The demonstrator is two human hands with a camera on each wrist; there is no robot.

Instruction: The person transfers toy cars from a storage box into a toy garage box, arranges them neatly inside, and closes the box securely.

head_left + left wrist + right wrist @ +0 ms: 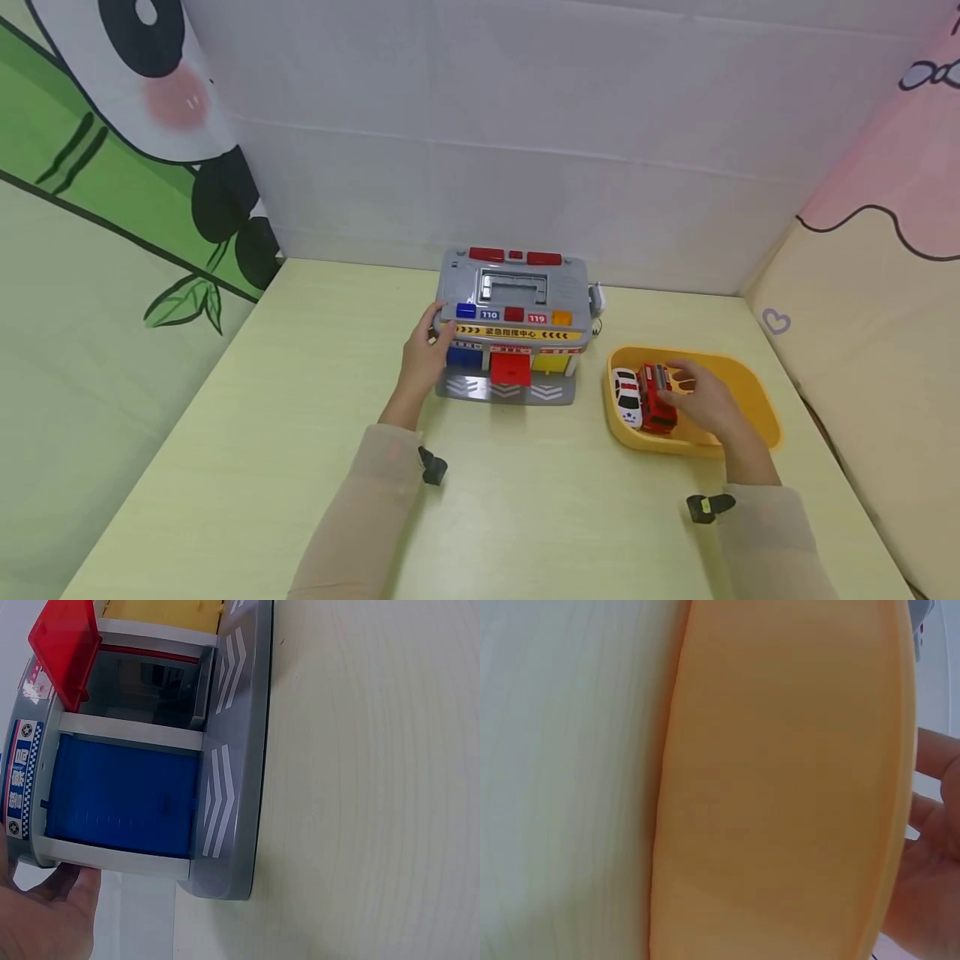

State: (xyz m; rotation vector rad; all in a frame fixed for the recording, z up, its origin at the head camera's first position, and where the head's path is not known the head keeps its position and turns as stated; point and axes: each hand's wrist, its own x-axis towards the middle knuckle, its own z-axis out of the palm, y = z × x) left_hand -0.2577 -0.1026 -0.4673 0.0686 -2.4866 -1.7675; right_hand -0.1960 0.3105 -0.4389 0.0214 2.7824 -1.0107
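Observation:
A grey toy emergency station (513,321) stands near the back wall in the head view. My left hand (426,358) grips its left end, thumb on the front of the roof. In the left wrist view, the red door (67,649) is swung up from the middle bay, while the blue door (124,796) and yellow door (161,613) cover theirs. My right hand (705,404) is inside the yellow tray (759,404), thumb and fingers at a red toy fire truck (654,408); whether they pinch it is unclear. Left of the truck lies a white toy police car (627,398).
Something yellow-orange shows partly beneath my right hand in the tray. The tray's tall wall (780,780) fills most of the right wrist view. A white piece (596,300) sticks out at the station's right side. Pale table surface (540,500) extends in front.

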